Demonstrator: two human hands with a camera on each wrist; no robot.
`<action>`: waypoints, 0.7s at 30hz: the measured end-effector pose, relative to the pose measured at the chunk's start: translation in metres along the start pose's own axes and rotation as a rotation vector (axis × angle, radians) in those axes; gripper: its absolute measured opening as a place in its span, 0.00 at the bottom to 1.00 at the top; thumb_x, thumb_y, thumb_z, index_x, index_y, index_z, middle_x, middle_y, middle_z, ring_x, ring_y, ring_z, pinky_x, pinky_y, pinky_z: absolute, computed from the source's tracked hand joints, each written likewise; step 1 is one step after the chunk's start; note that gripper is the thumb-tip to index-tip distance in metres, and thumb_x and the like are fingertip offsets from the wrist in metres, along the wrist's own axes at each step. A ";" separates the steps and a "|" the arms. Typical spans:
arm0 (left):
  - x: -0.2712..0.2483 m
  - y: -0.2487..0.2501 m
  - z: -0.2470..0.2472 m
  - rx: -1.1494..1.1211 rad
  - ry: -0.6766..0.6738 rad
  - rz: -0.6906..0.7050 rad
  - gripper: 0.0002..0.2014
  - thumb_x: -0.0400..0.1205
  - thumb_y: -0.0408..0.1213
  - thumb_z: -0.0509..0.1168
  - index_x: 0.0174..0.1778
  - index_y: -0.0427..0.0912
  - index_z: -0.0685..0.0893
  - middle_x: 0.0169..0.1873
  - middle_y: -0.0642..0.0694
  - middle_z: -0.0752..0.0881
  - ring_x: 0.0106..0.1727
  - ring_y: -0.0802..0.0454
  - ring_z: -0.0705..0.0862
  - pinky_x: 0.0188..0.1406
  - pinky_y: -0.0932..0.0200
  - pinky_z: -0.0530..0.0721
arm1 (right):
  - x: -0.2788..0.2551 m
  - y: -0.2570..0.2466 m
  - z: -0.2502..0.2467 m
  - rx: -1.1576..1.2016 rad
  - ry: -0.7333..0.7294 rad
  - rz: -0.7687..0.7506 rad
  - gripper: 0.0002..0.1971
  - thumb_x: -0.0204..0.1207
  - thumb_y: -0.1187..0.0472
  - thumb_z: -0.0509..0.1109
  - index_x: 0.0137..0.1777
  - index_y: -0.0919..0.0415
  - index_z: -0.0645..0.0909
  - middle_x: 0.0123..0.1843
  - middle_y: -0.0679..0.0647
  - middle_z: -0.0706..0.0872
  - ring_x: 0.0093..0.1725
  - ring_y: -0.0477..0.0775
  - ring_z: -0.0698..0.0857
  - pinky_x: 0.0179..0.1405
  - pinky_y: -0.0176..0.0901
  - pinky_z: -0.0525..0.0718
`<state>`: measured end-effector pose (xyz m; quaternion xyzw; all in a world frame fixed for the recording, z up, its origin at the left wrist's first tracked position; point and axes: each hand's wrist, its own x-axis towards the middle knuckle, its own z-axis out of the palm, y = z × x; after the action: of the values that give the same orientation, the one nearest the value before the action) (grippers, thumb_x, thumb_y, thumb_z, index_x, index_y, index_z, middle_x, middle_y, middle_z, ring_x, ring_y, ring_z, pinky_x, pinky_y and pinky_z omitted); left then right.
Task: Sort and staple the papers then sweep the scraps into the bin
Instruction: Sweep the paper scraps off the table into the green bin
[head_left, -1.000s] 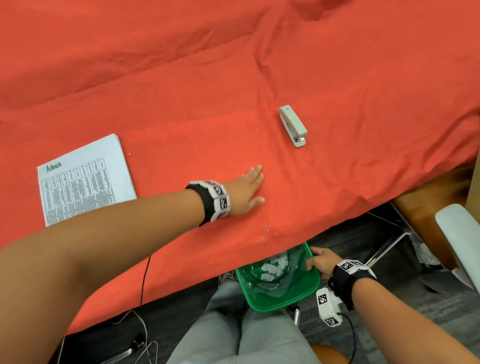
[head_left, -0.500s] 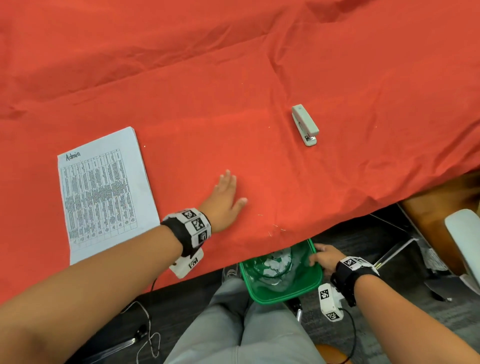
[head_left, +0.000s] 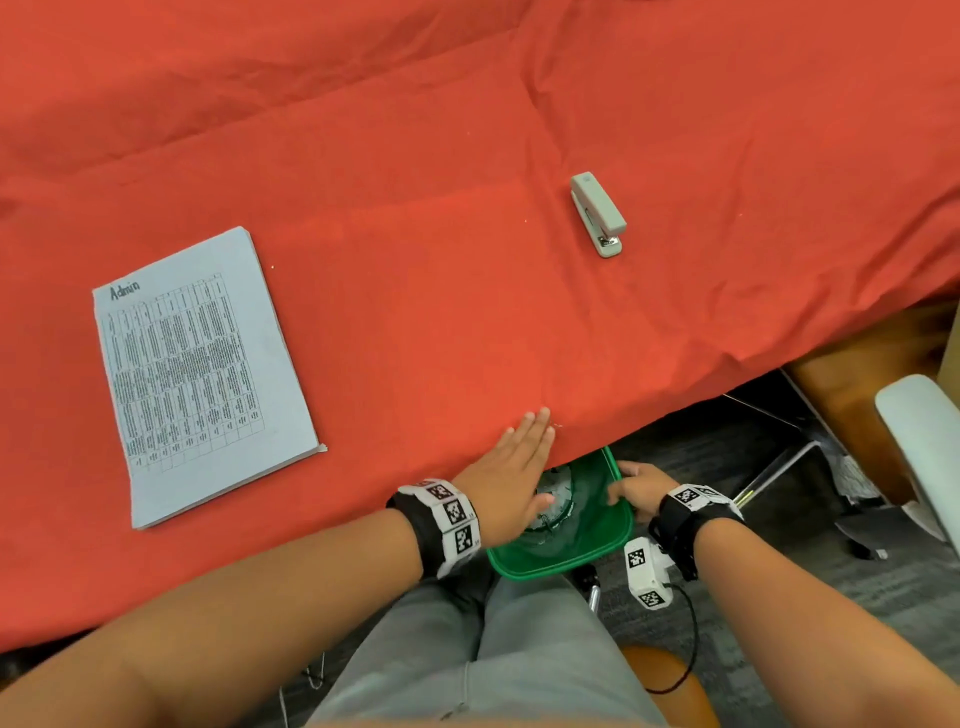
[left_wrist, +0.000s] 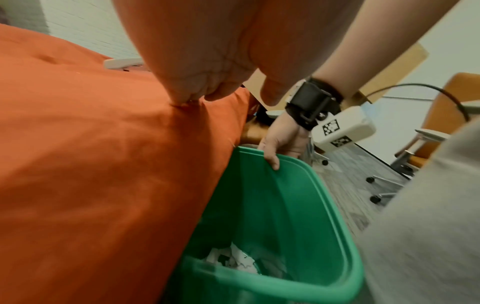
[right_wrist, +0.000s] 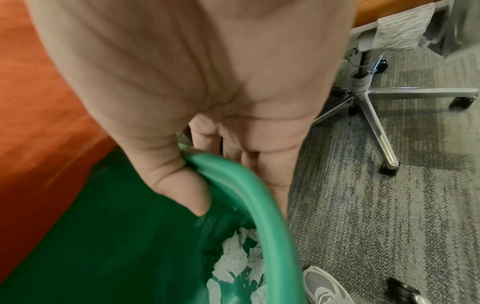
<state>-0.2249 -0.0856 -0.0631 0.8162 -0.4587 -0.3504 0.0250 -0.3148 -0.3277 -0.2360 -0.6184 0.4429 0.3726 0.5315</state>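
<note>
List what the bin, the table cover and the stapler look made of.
Bin: smooth green plastic, judging by its glossy moulded rolled rim. Table cover: matte red woven cloth, creased and draping over the edge. Stapler: pale grey-green casing, probably plastic, with shiny metal at its front end.

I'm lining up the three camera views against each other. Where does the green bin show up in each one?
Head: green bin at bottom centre, under the table edge, partly behind the left hand.
Left wrist: it fills the lower right.
Right wrist: its rim curves from the centre to the bottom edge.
Shared landmark: the right hand gripping the rim, in all three.
</note>
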 end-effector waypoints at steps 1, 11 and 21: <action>0.000 0.004 0.006 0.003 -0.024 0.012 0.37 0.88 0.50 0.48 0.82 0.34 0.35 0.81 0.37 0.29 0.83 0.44 0.32 0.84 0.48 0.41 | -0.003 0.000 0.001 0.017 -0.001 0.003 0.39 0.51 0.71 0.70 0.69 0.59 0.80 0.55 0.66 0.90 0.48 0.71 0.90 0.47 0.73 0.87; -0.001 0.017 0.005 0.018 0.057 0.156 0.31 0.89 0.45 0.46 0.83 0.37 0.41 0.83 0.41 0.35 0.83 0.48 0.36 0.83 0.53 0.40 | -0.017 0.006 0.004 0.051 -0.031 0.022 0.23 0.59 0.76 0.65 0.49 0.53 0.88 0.48 0.64 0.92 0.50 0.71 0.90 0.53 0.74 0.85; 0.006 0.000 0.037 0.256 -0.060 0.071 0.33 0.88 0.43 0.49 0.83 0.35 0.41 0.80 0.35 0.31 0.83 0.38 0.35 0.82 0.44 0.38 | 0.009 0.023 -0.003 0.052 -0.032 0.039 0.39 0.51 0.72 0.70 0.69 0.57 0.80 0.56 0.63 0.90 0.48 0.71 0.90 0.48 0.74 0.86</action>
<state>-0.2447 -0.0798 -0.0944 0.7851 -0.5288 -0.3123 -0.0808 -0.3334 -0.3331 -0.2517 -0.5897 0.4556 0.3812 0.5472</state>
